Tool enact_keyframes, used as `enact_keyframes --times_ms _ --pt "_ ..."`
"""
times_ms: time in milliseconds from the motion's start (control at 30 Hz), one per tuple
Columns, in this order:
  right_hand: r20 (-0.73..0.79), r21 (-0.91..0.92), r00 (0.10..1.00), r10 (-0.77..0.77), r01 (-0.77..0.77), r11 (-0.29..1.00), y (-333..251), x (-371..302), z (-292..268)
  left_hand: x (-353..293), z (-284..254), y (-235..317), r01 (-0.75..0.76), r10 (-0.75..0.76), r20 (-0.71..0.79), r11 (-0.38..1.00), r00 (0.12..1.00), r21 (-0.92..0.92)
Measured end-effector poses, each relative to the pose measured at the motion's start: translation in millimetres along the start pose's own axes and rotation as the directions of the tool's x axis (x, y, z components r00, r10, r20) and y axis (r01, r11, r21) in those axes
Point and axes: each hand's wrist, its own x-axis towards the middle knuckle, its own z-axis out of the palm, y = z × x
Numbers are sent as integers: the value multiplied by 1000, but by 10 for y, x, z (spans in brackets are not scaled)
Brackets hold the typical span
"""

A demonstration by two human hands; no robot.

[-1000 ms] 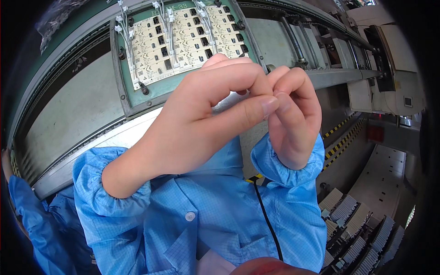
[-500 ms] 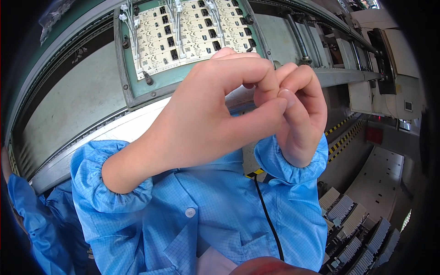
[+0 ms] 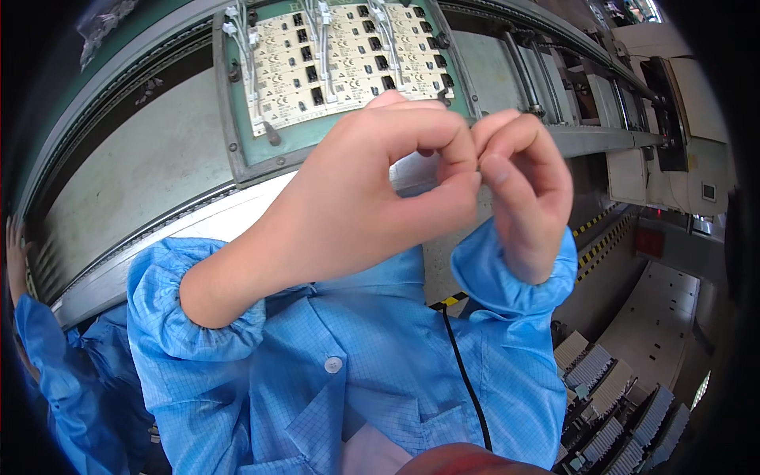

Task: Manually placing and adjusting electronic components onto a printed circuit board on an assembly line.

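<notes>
My left hand and my right hand meet fingertip to fingertip, raised in front of my chest. Thumb and forefinger are pinched together on each side. Whatever lies between the tips is too small or too covered to name. Just beyond my knuckles is a panel of cream circuit boards with black connectors, set in a green frame. Bundles of white wires lie across the boards, and my left hand hides part of the panel's near edge.
A conveyor rail runs along the near side of the frame. Far left, a co-worker's blue sleeve and hand show. Racks of grey and cream slotted parts stand at lower right. A black cable hangs down my front.
My fingertips have come slightly apart, the right hand shifting a little to the right. The board panel appears lower and further right as the view moves.
</notes>
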Motion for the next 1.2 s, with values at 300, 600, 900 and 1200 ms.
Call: enact_keyframes --times_ms 300,600,900,1200 --pt "-83 -990 996 29 -85 112 429 349 -499 -383 -571 377 182 -162 -84 916 983 359" --pt "131 -911 990 52 100 400 500 409 -679 -127 -1039 144 172 -87 -150 372 985 912" --pt "646 -653 726 -235 685 323 476 856 -536 5 -707 -15 -78 -101 101 210 990 975" --pt "591 -683 741 -320 670 290 666 1473 -471 317 -1039 -361 -61 14 59 209 998 976"
